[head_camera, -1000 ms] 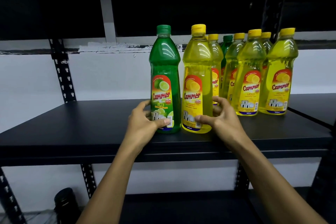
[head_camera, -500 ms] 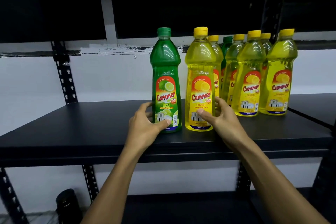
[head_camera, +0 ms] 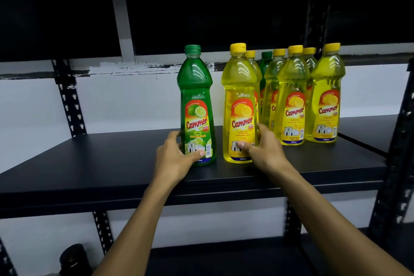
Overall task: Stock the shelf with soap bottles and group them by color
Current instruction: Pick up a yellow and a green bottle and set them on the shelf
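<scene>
A green lime soap bottle (head_camera: 196, 87) stands upright on the black shelf (head_camera: 112, 163). My left hand (head_camera: 177, 160) grips its base, thumb across the label. Just to its right stands a yellow lemon soap bottle (head_camera: 239, 87), and my right hand (head_camera: 263, 150) grips its lower part, thumb on the label front. A small gap separates the two bottles. Behind and to the right is a cluster of several yellow bottles (head_camera: 291, 96), with another green bottle (head_camera: 266, 63) mostly hidden among them.
The shelf's left half is bare black board. Perforated black uprights (head_camera: 69, 107) frame the rack, with another (head_camera: 401, 141) at the right edge. A lower shelf (head_camera: 224, 257) lies below, and a dark round object (head_camera: 74, 260) sits at the bottom left.
Both bottles have been slid further back on the shelf and stood upright, with a gap opening between them. My hands stayed on their bases throughout.
</scene>
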Demonstrator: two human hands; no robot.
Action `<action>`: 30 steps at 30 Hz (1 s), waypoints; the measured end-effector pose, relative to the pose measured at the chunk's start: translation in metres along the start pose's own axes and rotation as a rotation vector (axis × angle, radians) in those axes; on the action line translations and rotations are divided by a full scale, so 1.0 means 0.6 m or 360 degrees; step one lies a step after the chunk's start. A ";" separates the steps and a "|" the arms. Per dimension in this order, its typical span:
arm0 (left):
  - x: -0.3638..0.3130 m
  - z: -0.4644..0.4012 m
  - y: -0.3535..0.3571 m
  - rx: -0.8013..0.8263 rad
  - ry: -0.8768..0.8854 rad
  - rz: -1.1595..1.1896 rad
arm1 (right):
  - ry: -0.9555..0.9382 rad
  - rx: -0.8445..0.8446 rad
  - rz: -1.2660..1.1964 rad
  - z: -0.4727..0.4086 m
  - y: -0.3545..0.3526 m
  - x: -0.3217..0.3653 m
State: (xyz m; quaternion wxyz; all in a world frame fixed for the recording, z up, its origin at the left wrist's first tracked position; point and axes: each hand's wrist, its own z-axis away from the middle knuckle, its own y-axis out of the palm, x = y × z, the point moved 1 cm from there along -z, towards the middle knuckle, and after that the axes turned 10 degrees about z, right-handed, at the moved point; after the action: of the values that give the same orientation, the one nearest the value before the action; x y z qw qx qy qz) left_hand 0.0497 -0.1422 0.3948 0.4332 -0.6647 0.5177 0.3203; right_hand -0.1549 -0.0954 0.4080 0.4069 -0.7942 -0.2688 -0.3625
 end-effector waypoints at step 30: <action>0.004 -0.019 0.025 0.0071 0.0038 -0.0285 | 0.0235 -0.0190 0.0430 -0.110 -0.013 -0.073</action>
State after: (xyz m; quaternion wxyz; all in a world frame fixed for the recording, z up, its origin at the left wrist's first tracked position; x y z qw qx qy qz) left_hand 0.0353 -0.1548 0.3940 0.4687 -0.7022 0.4683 0.2607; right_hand -0.2098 -0.1526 0.4036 0.4227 -0.8170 -0.1070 -0.3773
